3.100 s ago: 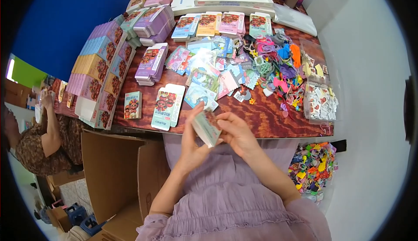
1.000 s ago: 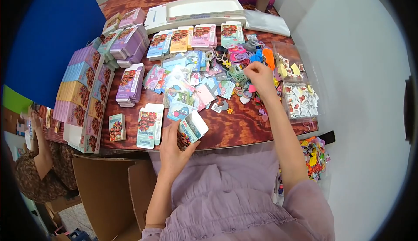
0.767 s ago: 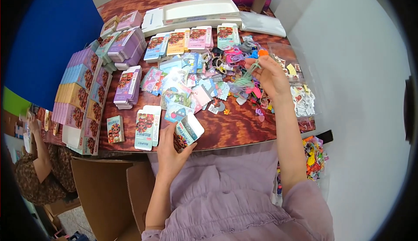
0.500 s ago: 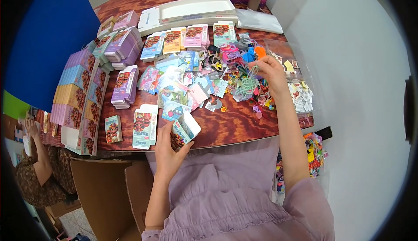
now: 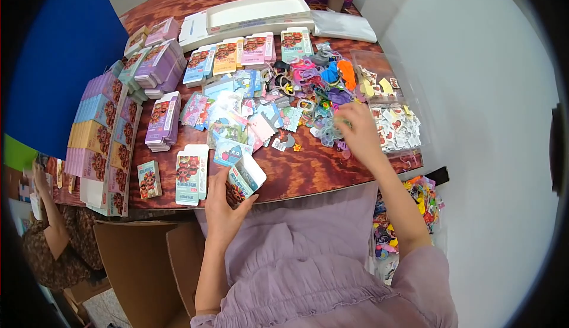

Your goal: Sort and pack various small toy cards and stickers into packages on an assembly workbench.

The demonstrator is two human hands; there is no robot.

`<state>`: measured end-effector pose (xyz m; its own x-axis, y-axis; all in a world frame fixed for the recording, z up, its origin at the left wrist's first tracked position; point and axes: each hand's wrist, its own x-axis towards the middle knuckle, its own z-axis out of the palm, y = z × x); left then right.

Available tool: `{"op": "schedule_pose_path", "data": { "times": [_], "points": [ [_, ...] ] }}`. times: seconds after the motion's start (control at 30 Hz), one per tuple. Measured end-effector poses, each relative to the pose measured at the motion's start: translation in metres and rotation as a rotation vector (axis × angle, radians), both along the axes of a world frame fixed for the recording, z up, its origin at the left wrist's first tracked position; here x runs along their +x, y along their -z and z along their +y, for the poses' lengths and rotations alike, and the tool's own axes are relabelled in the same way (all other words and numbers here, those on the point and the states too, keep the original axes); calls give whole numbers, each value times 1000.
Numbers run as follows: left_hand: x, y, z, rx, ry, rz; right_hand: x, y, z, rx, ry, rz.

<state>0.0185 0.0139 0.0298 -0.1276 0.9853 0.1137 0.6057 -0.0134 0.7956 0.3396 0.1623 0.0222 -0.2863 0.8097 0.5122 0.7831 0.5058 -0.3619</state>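
My left hand (image 5: pixel 223 208) holds a small open printed carton (image 5: pixel 244 179) at the near edge of the wooden table (image 5: pixel 302 171). My right hand (image 5: pixel 357 132) reaches into a heap of coloured hair ties and small trinkets (image 5: pixel 323 94) at the right of the table, fingers curled down among them. Whether it grips one I cannot tell. Loose picture cards (image 5: pixel 237 117) lie spread in the middle of the table. Two flat folded cartons (image 5: pixel 192 174) rest just left of my left hand.
Stacks of flat purple, blue and yellow cartons (image 5: pixel 98 132) line the table's left side. A long white tray (image 5: pixel 249 15) stands at the back. A clear tray of stickers (image 5: pixel 394 120) is at the right. A cardboard box (image 5: pixel 142 263) sits below; another person (image 5: pixel 50 239) sits left.
My right hand has moved from the far trinkets toward me and down into the nearer hair ties. My left hand has kept hold of the small carton near the table edge.
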Motion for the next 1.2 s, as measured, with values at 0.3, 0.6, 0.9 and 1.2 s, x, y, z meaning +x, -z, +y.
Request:
{"op": "schedule_pose_path", "data": {
  "times": [0.3,0.6,0.9,1.2],
  "points": [
    [-4,3,-4,-20,-18,-26,15,-74,16,-889,-270,1126],
    [-2,3,-4,-17,32,-128,13,-3,7,-889,39,1068],
    [6,-6,-5,-121,37,-374,-25,-4,-42,72,-71,-42],
    [4,-1,2,47,66,52,-3,-69,10,-775,-177,860]
  ]
}}
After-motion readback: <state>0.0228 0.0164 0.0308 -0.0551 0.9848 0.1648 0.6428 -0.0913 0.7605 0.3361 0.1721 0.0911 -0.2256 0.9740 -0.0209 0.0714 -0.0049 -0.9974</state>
